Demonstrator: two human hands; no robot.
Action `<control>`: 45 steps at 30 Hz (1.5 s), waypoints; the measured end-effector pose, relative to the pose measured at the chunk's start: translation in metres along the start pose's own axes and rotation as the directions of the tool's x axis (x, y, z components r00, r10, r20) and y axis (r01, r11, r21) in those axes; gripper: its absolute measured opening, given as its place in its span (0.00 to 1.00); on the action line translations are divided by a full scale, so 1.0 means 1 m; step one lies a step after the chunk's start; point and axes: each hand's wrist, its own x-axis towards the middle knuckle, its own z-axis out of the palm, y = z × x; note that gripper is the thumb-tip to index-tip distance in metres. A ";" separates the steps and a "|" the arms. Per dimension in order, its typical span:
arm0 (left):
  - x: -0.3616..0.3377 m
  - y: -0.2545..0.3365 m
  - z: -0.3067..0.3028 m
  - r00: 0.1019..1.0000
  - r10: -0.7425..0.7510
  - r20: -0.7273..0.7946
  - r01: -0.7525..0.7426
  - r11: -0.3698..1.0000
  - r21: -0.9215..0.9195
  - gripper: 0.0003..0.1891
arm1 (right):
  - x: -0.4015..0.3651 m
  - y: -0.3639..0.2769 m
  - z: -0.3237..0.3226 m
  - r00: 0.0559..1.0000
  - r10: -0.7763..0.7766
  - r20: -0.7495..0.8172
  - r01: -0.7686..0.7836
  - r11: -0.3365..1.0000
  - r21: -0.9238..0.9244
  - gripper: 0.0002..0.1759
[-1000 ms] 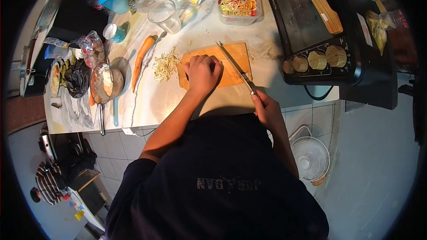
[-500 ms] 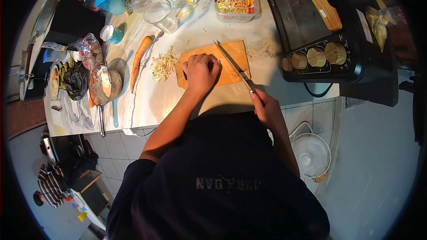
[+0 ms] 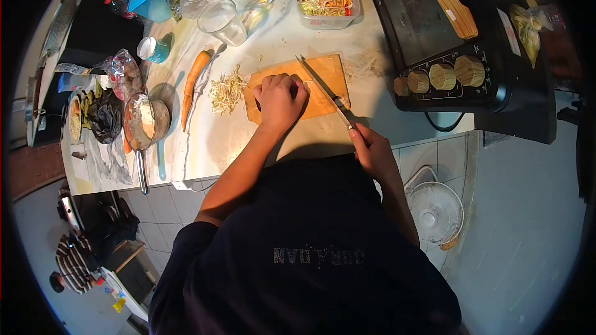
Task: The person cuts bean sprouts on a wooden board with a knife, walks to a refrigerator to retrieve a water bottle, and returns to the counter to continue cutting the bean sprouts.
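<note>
My left hand (image 3: 281, 99) rests on the wooden cutting board (image 3: 329, 77), its fingers curled over something I cannot make out. In my right hand (image 3: 374, 150) is the handle of a knife (image 3: 324, 90), whose blade slants across the right part of the board, beside the left fingertips. A pile of bean sprouts (image 3: 228, 91) lies just left of the board. Further left is a whole carrot (image 3: 194, 84). Behind the board stands a clear plastic container (image 3: 327, 22) holding shredded carrot, sprouts and red pieces.
A clear cup (image 3: 222, 23) and plastic bags stand at the back. A pan (image 3: 161, 118) and a blue-white tub (image 3: 153, 50) are on the left. An appliance with wooden knobs (image 3: 442, 77) is on the right. A person in stripes (image 3: 74, 263) is at the lower left.
The view has shifted slightly. Both hands and the knife stay in nearly the same place on and beside the board.
</note>
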 end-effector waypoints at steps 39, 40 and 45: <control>0.151 -0.006 -0.034 0.978 -0.109 0.176 0.171 0.904 -0.393 0.19 | -0.020 0.012 -0.013 0.976 0.031 -0.216 -0.008 0.994 0.105 0.23; 0.143 -0.015 -0.039 0.967 -0.125 0.224 0.221 0.850 -0.479 0.17 | -0.021 0.010 -0.011 0.977 0.036 -0.208 -0.014 0.994 0.106 0.23; 0.091 -0.069 -0.068 0.956 -0.190 0.223 0.288 0.742 -0.605 0.13 | -0.013 0.008 -0.003 0.987 0.001 -0.158 0.017 0.994 0.109 0.22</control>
